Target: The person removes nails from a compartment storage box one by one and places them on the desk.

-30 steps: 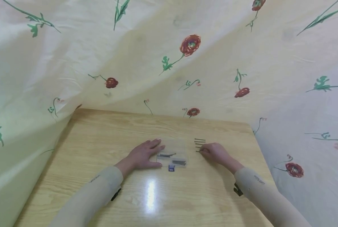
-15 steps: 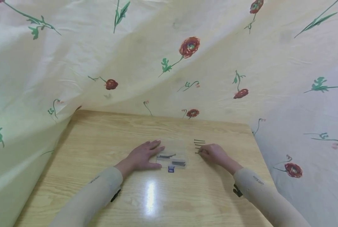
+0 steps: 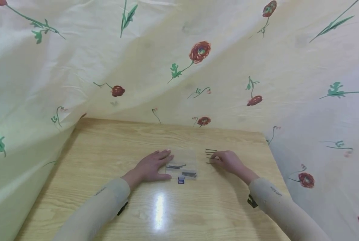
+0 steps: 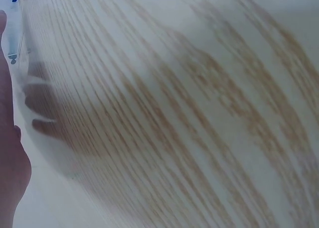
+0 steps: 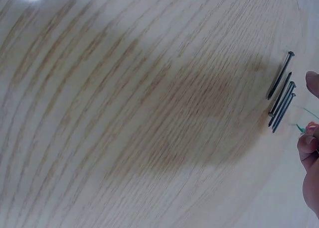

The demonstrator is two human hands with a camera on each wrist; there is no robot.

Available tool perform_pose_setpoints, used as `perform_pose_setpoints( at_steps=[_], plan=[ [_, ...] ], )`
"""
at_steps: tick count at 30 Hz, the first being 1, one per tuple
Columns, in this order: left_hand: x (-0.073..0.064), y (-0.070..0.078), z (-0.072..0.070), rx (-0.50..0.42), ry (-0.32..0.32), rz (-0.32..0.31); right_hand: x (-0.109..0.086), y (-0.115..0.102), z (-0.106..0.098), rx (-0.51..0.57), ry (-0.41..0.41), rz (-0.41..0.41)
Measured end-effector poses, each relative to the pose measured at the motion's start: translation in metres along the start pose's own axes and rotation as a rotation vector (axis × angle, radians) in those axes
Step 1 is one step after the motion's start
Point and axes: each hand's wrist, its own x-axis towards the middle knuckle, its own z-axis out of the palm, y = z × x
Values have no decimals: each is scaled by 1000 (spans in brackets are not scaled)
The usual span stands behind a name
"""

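My left hand (image 3: pixel 152 166) rests with spread fingers on the left side of a clear plastic box (image 3: pixel 186 155). Inside the box lie loose nails (image 3: pixel 175 166) in one compartment and a bundle of nails (image 3: pixel 189 174) in another. A blue clasp (image 3: pixel 181 180) sits at its front edge. My right hand (image 3: pixel 227 161) is low over the table, beside a row of dark nails (image 3: pixel 210 152). In the right wrist view, the thumb and a finger stand apart, and several nails (image 5: pixel 280 74) lie on the wood beside them, roughly parallel.
The wooden table (image 3: pixel 113 140) has a bright light reflection in front of the box. A pale cloth (image 3: pixel 149 60) with printed red flowers hangs behind the table and along both sides.
The fingers of my right hand have shifted slightly away from the nearest nail, which lies in the row. My left hand stays on the box. The view has tilted slightly.
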Motion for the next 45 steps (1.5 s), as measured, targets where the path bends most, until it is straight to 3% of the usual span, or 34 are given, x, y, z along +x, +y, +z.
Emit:
perform_pose_setpoints(
  at_steps=[9,19,28,39,45],
  plan=[
    [1,0,4,46,-11,24,-5,-2,2,1,-15,23],
    [1,3,5,27,-3,30,-7,-2,3,6,-9,16],
    [2,5,5,36,6,38,-5,-10,2,-1,-11,-36],
    [2,6,3,29,-7,11,10,-54,1,127,-84,-83],
    [2,5,7,5,-3,-5,27,-79,10,113,-175,-149]
  ],
)
